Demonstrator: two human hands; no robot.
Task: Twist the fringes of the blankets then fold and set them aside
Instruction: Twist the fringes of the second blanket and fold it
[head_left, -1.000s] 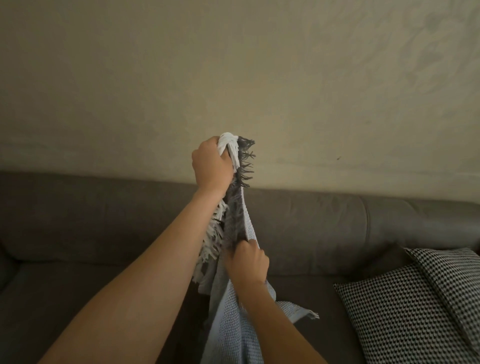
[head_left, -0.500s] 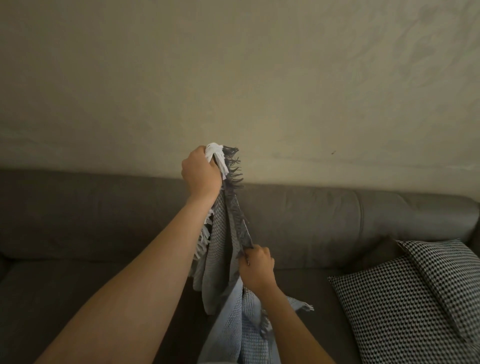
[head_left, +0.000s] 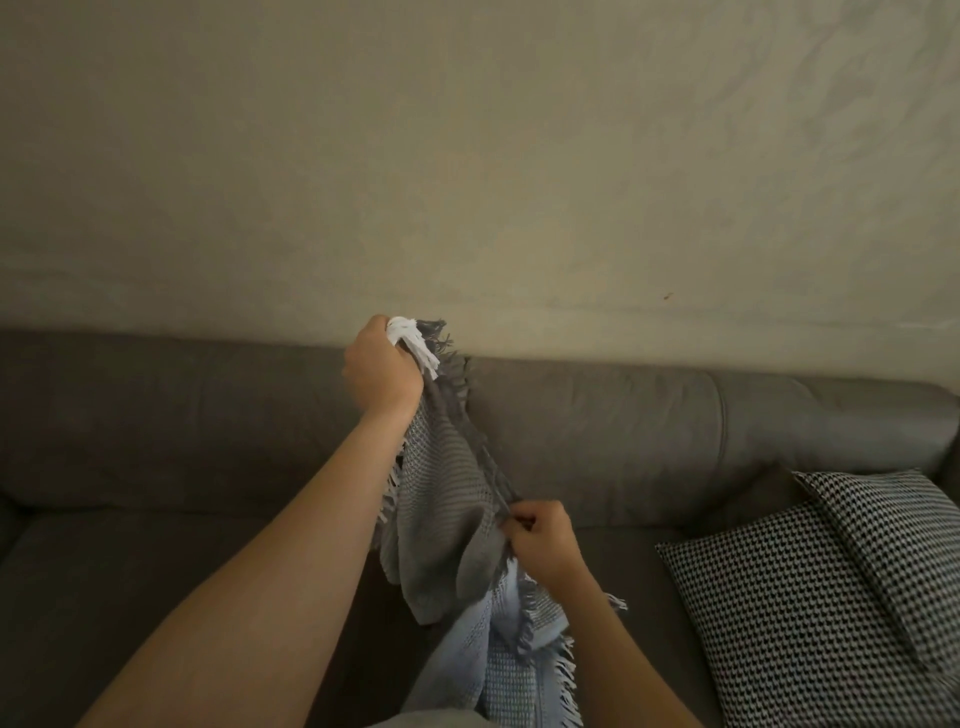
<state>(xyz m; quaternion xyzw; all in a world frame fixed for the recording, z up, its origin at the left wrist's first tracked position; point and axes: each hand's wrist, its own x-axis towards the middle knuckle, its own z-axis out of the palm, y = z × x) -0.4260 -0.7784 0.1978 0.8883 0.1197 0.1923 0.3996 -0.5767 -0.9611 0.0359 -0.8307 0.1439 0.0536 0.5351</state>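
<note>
Fringed woven blanket in grey and pale blue (head_left: 441, 499): hanging bunched in the air in front of a dark grey upholstered sofa (head_left: 649, 441), lower folds trailing down toward the bottom edge of the view. Left hand (head_left: 382, 371): raised level with the top of the sofa's back, clenching the blanket's gathered upper end, with a tuft of white fringe (head_left: 413, 338) and some dark grey fringe (head_left: 452, 374) sticking out above and beside the fist. Right hand (head_left: 543, 543): lower and further right, pinching the dark fringed edge between curled fingers and thumb, holding that edge taut in a line up to the left fist. Black-and-white houndstooth cushion (head_left: 831, 587): lying on the seat at the right, well apart from both hands. Plain beige wall (head_left: 467, 156): filling the upper half behind the sofa.
</note>
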